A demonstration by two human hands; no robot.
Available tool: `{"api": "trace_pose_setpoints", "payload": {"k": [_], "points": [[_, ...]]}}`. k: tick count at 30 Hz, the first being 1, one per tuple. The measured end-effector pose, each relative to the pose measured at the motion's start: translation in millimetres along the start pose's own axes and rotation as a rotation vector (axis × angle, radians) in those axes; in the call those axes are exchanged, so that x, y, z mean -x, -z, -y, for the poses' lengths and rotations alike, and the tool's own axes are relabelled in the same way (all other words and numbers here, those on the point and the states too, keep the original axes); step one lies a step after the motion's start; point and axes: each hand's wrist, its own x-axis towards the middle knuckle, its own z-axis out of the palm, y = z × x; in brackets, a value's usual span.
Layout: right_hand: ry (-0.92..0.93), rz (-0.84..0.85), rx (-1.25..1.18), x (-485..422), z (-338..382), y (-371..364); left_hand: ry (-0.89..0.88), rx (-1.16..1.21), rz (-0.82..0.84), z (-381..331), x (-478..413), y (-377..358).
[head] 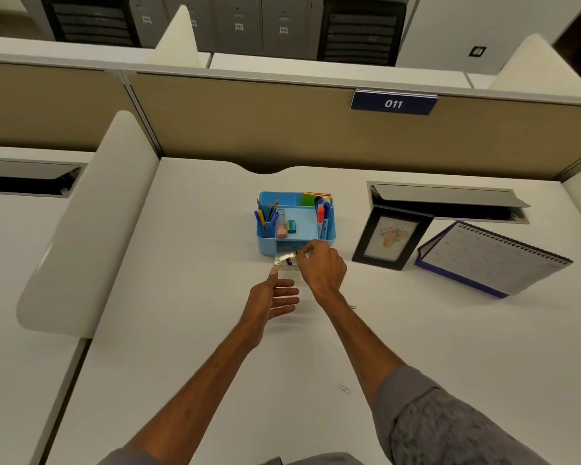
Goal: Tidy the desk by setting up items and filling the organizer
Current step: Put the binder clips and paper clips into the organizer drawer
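Note:
A light blue desk organizer (265,248) stands mid-desk with pens, pencils, markers, an eraser and sticky notes in its compartments. Its small clear drawer (285,261) is pulled out at the front and holds small dark and metal clips. My right hand (321,265) hovers over the drawer, fingertips pinched on a small clip at the drawer's right end. My left hand (275,298) is open, palm turned right, just in front of the drawer, thumb tip near its left corner. Two loose paper clips lie on the desk, one (353,307) beside my right forearm, one (344,389) nearer me.
A black photo frame (391,239) stands right of the organizer. A spiral desk calendar (493,260) stands further right. A cable hatch (450,199) is open behind them. A white side divider (91,223) bounds the desk on the left, a tan partition (282,129) at the back.

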Motion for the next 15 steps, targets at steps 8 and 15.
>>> {"api": "trace_pose_setpoints", "payload": {"k": [8,15], "points": [[-0.081,-0.066,-0.189,19.0,-40.3,10.2,0.014,-0.078,-0.016,15.2,-5.8,-5.0],[-0.208,-0.099,-0.144,85.5,-150.4,41.9,-0.051,-0.229,0.046,40.2,12.5,-49.0]]}}
